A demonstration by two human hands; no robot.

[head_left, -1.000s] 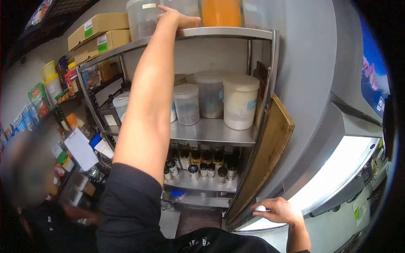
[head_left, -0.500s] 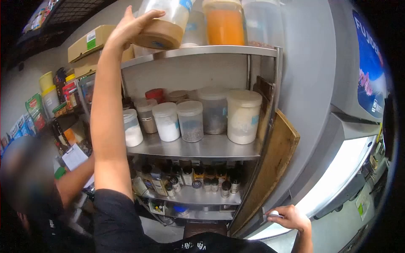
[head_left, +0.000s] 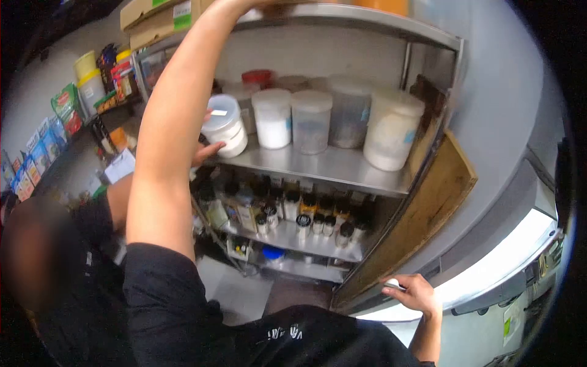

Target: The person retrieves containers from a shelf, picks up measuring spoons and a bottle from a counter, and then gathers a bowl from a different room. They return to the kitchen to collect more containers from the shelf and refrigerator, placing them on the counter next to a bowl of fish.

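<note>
My left arm reaches up to the top shelf point(head_left: 367, 15); only the edge of my left hand point(head_left: 243, 3) shows at the upper border, its fingers hidden. Beside it is the blurred brown base of a container point(head_left: 287, 10). Low on the right, my right hand point(head_left: 419, 295) is closed on a small white and grey object point(head_left: 393, 284). On the middle shelf point(head_left: 306, 166), behind my left forearm, a co-worker's hand point(head_left: 208, 151) touches a lidded jar of white powder point(head_left: 226, 131). Another white-filled jar point(head_left: 273, 119) and a grey-filled jar point(head_left: 312, 122) stand beside it.
A large cream-filled tub point(head_left: 393, 131) stands at the shelf's right end. Small spice bottles point(head_left: 304, 226) fill the lower shelf. A wooden board point(head_left: 437, 196) leans by the rack's right side. The co-worker point(head_left: 67, 263) is close on my left. Cardboard boxes point(head_left: 159, 27) sit upper left.
The view has tipped down, so my left hand and the container it held have mostly left the top. The co-worker's hand has come to the white powder jar, which is now tilted.
</note>
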